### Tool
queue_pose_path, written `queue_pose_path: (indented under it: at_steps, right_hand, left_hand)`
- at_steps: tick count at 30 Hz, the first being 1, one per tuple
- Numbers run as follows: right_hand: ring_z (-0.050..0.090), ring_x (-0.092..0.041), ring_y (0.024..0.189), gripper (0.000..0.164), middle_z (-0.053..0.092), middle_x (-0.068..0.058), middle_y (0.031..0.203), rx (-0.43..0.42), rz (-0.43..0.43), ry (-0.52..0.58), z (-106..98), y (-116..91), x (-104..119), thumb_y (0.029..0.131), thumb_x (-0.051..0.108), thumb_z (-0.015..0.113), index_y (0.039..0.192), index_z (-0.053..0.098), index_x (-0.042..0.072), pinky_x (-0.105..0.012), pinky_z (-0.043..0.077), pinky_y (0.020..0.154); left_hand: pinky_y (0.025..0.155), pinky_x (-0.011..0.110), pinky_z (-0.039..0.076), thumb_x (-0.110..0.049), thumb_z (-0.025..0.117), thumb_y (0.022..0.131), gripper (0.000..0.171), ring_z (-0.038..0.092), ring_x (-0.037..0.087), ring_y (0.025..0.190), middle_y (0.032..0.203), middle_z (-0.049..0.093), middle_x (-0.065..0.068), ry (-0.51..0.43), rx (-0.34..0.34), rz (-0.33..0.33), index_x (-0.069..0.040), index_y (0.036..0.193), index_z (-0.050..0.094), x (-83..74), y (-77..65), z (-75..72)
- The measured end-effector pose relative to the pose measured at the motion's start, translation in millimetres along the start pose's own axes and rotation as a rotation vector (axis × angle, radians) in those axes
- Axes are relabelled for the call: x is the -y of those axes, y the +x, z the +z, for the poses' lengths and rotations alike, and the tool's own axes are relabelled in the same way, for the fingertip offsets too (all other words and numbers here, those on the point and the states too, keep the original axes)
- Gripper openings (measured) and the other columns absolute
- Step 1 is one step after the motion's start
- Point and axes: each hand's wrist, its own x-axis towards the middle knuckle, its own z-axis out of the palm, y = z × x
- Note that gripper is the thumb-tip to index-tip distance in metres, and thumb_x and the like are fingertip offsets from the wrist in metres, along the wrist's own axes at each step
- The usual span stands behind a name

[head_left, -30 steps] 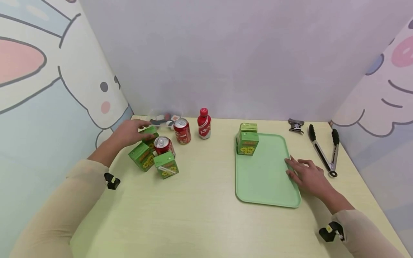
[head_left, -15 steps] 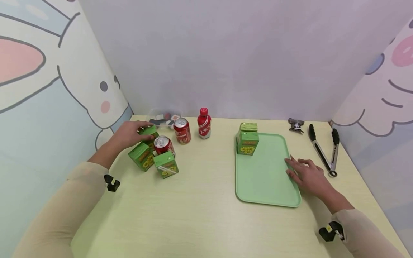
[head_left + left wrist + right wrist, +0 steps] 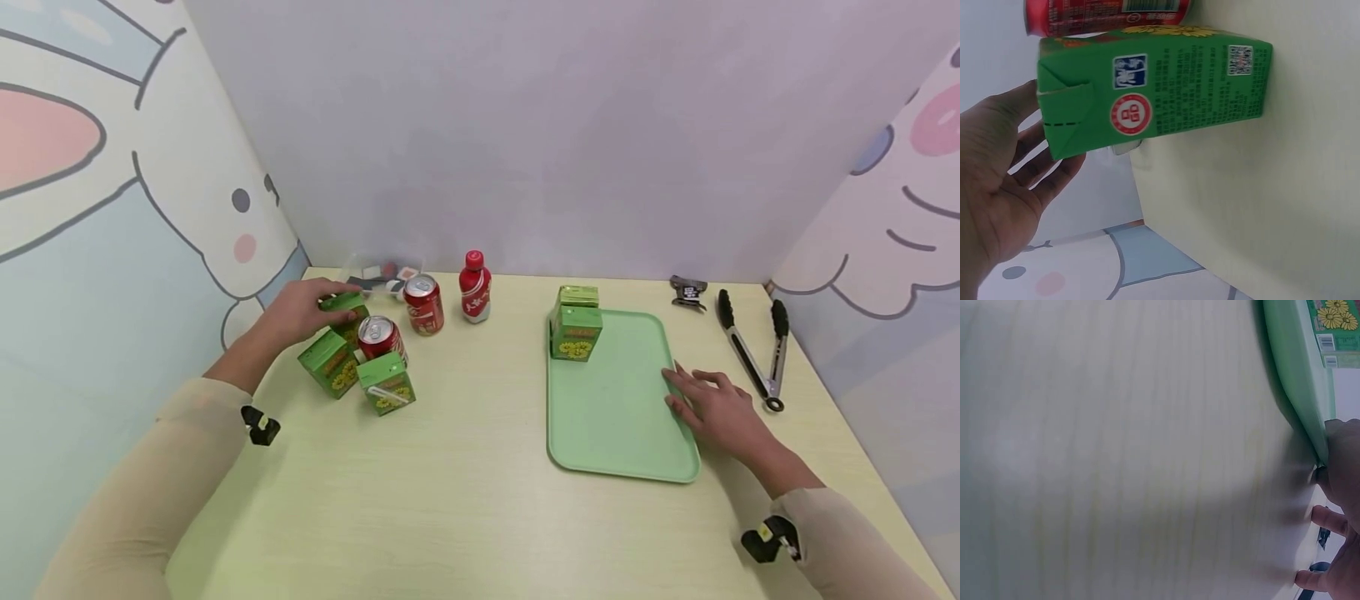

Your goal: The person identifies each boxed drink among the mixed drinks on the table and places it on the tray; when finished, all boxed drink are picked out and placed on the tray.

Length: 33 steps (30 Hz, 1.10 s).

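Note:
In the head view my left hand (image 3: 296, 312) holds the rearmost green drink carton (image 3: 351, 312) of the left group, its thumb on the near side and fingers on the far side. A second green carton (image 3: 330, 363) stands just in front and fills much of the left wrist view, hiding the held one there. A red soda can (image 3: 380, 337) and another green carton (image 3: 387, 385) with a straw are beside these. My right hand (image 3: 716, 411) rests at the right edge of the light green tray (image 3: 622, 425), fingers spread. Two green cartons (image 3: 576, 335) stand at the tray's far left corner.
Behind the left group are a second red can (image 3: 424, 306), a clear plastic box (image 3: 382, 279) with small items, and a red-capped bottle (image 3: 475, 287). Black-tipped tongs (image 3: 765, 367) and a small dark packet (image 3: 687, 293) lie right of the tray. Walls border the table's back and sides.
My left hand has settled slightly on the rear carton, its fingers shifting a little over the top. The right hand, the tray and the other things stay where they were.

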Motion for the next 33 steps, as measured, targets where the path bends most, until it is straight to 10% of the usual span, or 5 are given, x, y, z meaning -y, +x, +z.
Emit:
queue_pose_path:
  at_steps: [14, 33]
  right_hand:
    - [0.049, -0.056, 0.142, 0.056, 0.051, -0.023, 0.167, -0.002, -0.003, 0.002, -0.8, -0.5, 0.6, 0.115, 0.038, 0.059, 0.164, 0.053, 0.011, -0.087, 0.045, 0.099]
    - [0.049, -0.056, 0.143, 0.056, 0.050, -0.022, 0.168, -0.006, -0.002, 0.006, -0.2, -0.9, -0.2, 0.115, 0.038, 0.059, 0.165, 0.052, 0.012, -0.087, 0.043, 0.101]
  left_hand:
    - [0.103, 0.064, 0.059, -0.033, 0.075, 0.107, 0.051, 0.068, 0.046, 0.127, 0.153, 0.064, 0.021, -0.073, -0.049, -0.034, -0.020, 0.155, 0.066, -32.1, 1.8, -48.9]
    - [0.099, 0.052, 0.062, -0.027, 0.084, 0.101, 0.043, 0.071, 0.028, 0.117, 0.139, 0.076, 0.004, -0.043, -0.071, 0.200, -0.026, 0.143, 0.076, -106.2, 0.7, -73.7]
